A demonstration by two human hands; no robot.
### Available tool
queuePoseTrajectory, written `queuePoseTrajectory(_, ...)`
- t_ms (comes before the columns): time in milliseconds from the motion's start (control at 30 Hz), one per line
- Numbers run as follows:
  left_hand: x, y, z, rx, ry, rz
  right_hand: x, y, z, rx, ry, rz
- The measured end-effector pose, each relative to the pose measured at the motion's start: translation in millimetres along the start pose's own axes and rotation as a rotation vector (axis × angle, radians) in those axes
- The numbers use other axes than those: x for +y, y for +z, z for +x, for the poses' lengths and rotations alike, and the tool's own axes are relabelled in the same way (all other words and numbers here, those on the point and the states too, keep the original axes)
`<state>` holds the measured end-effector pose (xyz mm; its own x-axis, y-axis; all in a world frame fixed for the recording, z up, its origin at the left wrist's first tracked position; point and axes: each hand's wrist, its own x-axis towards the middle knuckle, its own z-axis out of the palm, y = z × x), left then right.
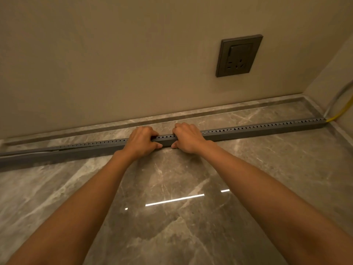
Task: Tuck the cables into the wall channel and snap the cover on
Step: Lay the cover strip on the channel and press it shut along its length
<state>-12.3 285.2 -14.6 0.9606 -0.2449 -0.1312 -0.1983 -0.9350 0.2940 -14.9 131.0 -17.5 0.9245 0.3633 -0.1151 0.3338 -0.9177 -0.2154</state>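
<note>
A long grey slotted cable channel (248,131) lies across the marble floor a little in front of the wall. My left hand (142,141) and my right hand (188,137) grip it side by side near its middle, fingers curled over the top edge and thumbs against the front face. Between the hands a short stretch of the channel (165,139) shows. A yellow cable (342,113) and a pale cable (338,98) leave the channel's right end and climb the side wall. At the far left the cover (28,152) sits slightly raised along the top.
A dark grey wall socket with a switch (238,55) sits on the beige wall above the right part of the channel. A stone skirting strip (133,119) runs along the wall's foot. The glossy marble floor (172,207) spreads toward me.
</note>
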Motion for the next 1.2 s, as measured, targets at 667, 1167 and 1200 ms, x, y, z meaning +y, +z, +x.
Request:
queuePoseTrajectory(667, -72.7, -34.9, -19.9, -0.149, -0.112, -0.058, -59.5, 14.6, 24.7, -0.056, 0.082, 0.161)
queuePoseTrajectory(1167, -77.3, -22.4, -22.6, -0.009, 0.113, 0.241, -85.0, 18.5, 31.2, 0.013, 0.111, 0.089)
queuePoseTrajectory(1200, -79.1, -23.5, -22.7, -0.005, 0.122, 0.241, -87.3, 18.5, 31.2, 0.019, 0.119, 0.089)
